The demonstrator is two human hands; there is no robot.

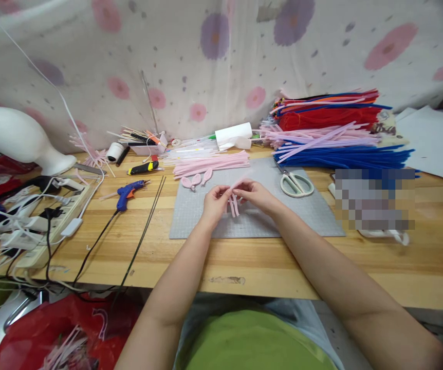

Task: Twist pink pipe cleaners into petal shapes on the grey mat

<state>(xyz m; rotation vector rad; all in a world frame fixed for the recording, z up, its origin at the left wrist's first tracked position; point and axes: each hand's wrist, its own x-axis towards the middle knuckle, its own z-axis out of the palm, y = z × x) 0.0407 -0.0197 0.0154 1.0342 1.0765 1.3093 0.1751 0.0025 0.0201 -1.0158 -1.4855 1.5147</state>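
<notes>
Both hands meet over the grey cutting mat (pixel 260 226), fingers closed round a few pink pipe cleaners (pixel 234 206) whose ends hang below the fingers and stick up above them. My left hand (pixel 217 201) pinches them from the left. From the other side my right hand (pixel 255 194) grips the same bunch. Just beyond the left hand lie several leaf-shaped pink pipe-cleaner pieces (pixel 196 180). A bundle of straight pink pipe cleaners (pixel 211 163) rests behind them. Scissors with pale handles (pixel 297 185) lie on the mat to the right.
A blue glue gun (pixel 128 194), a yellow-black utility knife (pixel 143 168) and thin rods (pixel 144 226) lie left. Beyond them are a cable-filled power strip (pixel 38 252) and a white foam head (pixel 17 136). Blue pipe cleaners (pixel 345 155) are piled back right, near a blurred object (pixel 373 200).
</notes>
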